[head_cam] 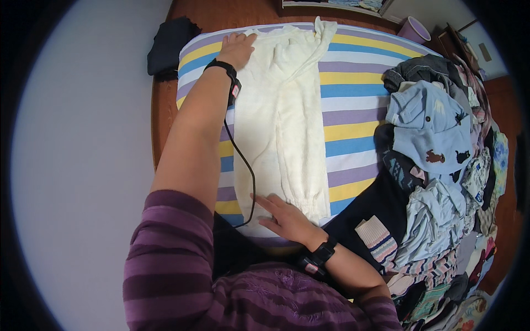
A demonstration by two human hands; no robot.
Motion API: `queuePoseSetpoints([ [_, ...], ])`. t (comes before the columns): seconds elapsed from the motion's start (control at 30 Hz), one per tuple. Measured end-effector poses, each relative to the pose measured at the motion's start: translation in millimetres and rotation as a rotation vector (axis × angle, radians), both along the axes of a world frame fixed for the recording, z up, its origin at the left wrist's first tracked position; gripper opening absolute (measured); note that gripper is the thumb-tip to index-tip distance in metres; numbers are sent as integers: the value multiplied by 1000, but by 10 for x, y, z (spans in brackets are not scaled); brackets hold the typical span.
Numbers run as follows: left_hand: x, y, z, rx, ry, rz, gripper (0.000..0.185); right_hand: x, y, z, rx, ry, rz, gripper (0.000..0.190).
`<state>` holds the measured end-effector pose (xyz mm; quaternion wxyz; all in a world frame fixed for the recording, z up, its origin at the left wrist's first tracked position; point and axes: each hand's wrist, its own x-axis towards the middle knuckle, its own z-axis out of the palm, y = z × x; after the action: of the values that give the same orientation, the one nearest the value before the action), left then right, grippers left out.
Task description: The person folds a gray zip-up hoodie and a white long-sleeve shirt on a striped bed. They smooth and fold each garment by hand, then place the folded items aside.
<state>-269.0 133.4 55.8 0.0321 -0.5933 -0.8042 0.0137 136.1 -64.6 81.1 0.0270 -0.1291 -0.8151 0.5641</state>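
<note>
A cream-white knit garment (298,107) lies lengthwise on a bed with a striped sheet (352,105), folded along its length, one sleeve bunched at its far right corner. My left hand (238,49) rests on its far left corner, fingers spread, palm down. Near the garment's close end, my right hand (285,219) lies palm down on the fabric with its fingers apart. Both wrists wear black straps with small devices. A black cable (250,169) runs from the left wrist over the garment's left edge.
Piled clothes, among them a light blue knit garment (432,124) and a pale blue crumpled one (434,219), cover the bed's right side. A dark folded cloth (172,47) lies beyond the far left corner. A purple-white bin (414,30) stands at the far right. A wall (83,145) borders the left.
</note>
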Motion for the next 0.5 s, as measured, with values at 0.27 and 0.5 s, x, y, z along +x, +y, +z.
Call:
queuePoseSetpoints([
  [0.27,-506,-35,18,-4,-129,158,39,-118,-28,-69,-111,34,-111,15],
  [0.5,-636,-249,-319,510,214,141,26,-83,-48,-71,-95,-201,-344,25],
])
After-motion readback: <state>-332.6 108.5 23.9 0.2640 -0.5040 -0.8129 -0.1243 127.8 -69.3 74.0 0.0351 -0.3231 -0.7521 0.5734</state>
